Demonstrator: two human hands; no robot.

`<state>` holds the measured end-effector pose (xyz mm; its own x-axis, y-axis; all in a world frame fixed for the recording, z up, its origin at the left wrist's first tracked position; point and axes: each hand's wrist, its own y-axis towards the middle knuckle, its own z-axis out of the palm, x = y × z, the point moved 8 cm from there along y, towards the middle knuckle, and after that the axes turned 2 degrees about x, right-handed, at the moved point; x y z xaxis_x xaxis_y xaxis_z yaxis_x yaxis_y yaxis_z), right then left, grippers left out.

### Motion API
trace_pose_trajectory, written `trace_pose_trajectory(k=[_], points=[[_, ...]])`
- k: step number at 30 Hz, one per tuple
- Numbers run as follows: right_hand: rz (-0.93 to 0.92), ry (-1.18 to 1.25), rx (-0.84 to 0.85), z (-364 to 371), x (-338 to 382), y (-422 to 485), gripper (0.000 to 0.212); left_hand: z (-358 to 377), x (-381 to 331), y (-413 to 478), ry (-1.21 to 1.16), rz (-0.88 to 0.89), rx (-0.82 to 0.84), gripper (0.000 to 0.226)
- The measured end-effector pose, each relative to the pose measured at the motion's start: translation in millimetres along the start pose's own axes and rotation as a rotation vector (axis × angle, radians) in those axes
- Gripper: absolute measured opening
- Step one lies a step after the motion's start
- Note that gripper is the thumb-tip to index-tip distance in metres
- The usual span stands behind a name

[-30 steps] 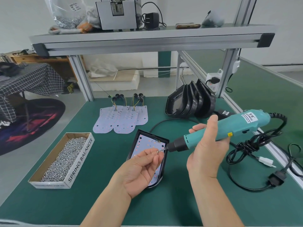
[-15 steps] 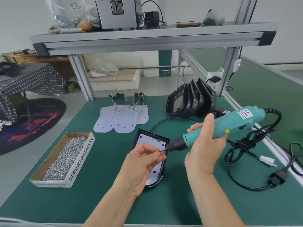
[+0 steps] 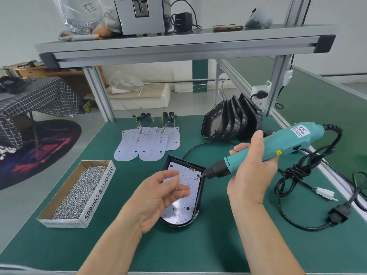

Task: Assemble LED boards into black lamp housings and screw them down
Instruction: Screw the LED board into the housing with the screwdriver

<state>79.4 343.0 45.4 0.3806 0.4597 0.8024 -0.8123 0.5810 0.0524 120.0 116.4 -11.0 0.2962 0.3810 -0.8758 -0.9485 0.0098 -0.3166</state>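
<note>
Green tabletop (image 3: 218, 245) bears the black lamp housing (image 3: 201, 195), LED board (image 3: 186, 207) inside, unheld: my left hand (image 3: 156, 197) hovers above, fingers (image 3: 174, 188) loose and apart, so I fear the electric screwdriver (image 3: 288, 141) clamped in my right hand (image 3: 252, 175) could skid and shove it.

A black lamp housing (image 3: 201, 187) lies flat partly beneath the left hand (image 3: 158, 197), rounded end toward the person, with a white LED board (image 3: 186, 203) dotted red and orange seated inside it. The right hand (image 3: 252, 175) grips a teal electric screwdriver (image 3: 288, 143) tilted down to the left, its bit carrying a small screw (image 3: 196, 178) over the board's far right part, just past the left fingertips. Beyond the left hand, spare boards (image 3: 149, 145) lie flat and overlapping with wired plugs. An open box of screws (image 3: 79, 193) sits to its left, and empty housings (image 3: 232, 122) stand on edge beyond the right hand.
</note>
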Motion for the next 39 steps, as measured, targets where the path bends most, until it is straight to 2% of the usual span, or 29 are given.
trace_pose_trajectory(k=[5,7,13,23,31,34,39], points=[[0.016,0.004,0.004,-1,-3,-1,0.023,-10,1,4,-0.086,-0.031,-0.035,0.014],[0.018,0.006,0.004,0,-3,-2,0.023,-9,6,4,-0.125,-0.053,-0.025,0.009],[0.029,0.024,0.029,4,-3,-6,0.035,5,11,1,-0.177,-0.098,0.026,0.014],[0.015,0.034,0.038,6,2,-11,0.032,19,20,-3,-0.096,-0.151,0.071,0.014],[-0.008,0.009,0.028,5,4,-13,0.022,22,20,-3,-0.088,-0.148,0.085,0.017],[-0.011,-0.002,0.026,4,3,-13,0.021,21,18,-3,-0.04,-0.099,0.052,0.014],[-0.025,-0.012,0.018,4,3,-13,0.019,19,9,-3,0.111,0.083,-0.033,0.016]])
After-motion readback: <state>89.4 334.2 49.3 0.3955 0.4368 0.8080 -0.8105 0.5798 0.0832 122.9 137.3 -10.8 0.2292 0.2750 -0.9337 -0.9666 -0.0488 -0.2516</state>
